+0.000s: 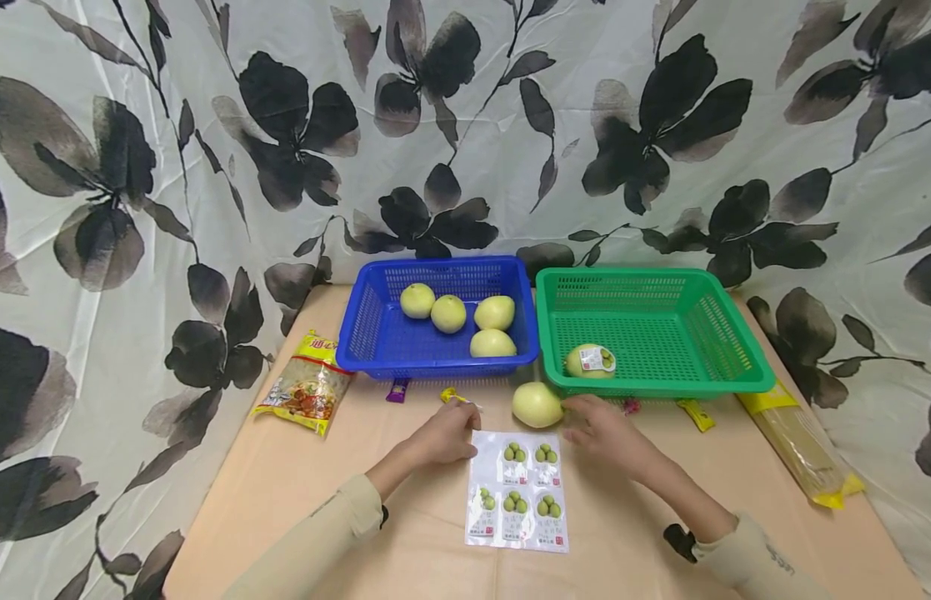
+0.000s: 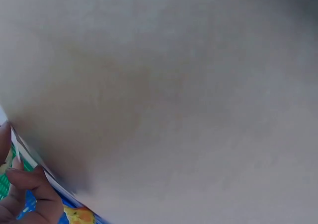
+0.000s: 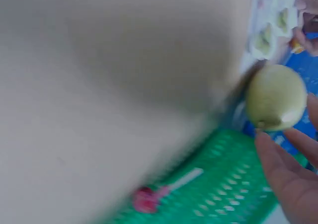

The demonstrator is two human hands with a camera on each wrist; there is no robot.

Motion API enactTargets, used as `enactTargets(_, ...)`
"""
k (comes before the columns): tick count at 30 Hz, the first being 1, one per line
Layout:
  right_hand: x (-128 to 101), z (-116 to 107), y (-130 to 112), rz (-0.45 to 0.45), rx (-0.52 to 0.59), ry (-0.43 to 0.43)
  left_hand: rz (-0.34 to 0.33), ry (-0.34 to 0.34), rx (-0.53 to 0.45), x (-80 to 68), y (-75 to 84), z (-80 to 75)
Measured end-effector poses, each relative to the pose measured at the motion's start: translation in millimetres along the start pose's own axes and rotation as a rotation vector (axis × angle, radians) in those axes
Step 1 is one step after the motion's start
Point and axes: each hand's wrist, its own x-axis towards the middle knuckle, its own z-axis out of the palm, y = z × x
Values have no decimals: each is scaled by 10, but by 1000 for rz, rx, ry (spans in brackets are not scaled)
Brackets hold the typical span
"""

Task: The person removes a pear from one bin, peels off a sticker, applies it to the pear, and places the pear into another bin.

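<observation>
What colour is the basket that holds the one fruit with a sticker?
Green: the basket with the stickered fruit shows best in the head view.

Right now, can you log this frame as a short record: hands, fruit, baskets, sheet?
left hand: rests at the sticker sheet's upper left corner, fingers curled, grip unclear
right hand: open, fingertips beside the loose fruit
blue basket: four unlabelled fruits
green basket: one labelled fruit
sticker sheet: flat on the table, several stickers left

Blue basket (image 1: pixel 367 333), green basket (image 1: pixel 735 350)
</observation>
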Motion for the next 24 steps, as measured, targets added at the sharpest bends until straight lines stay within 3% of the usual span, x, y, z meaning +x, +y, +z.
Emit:
enactTargets(4, -3, 7, -205, -87, -106, 4, 24, -7, -4, 6, 33, 10)
enactTargets(8, 58, 106, -346, -78, -37, -62, 36, -24, -40, -2, 44, 16)
enactTargets(15, 246, 420, -328, -17, 86, -223, 69, -68, -11, 14, 39, 4)
enactTargets(19, 322, 552, -306, -4, 96, -252, 68, -98, -38, 23, 16, -11)
enactTargets(24, 355, 650, -308, -55, 20, -233, 55, -159, -37, 17, -10, -22)
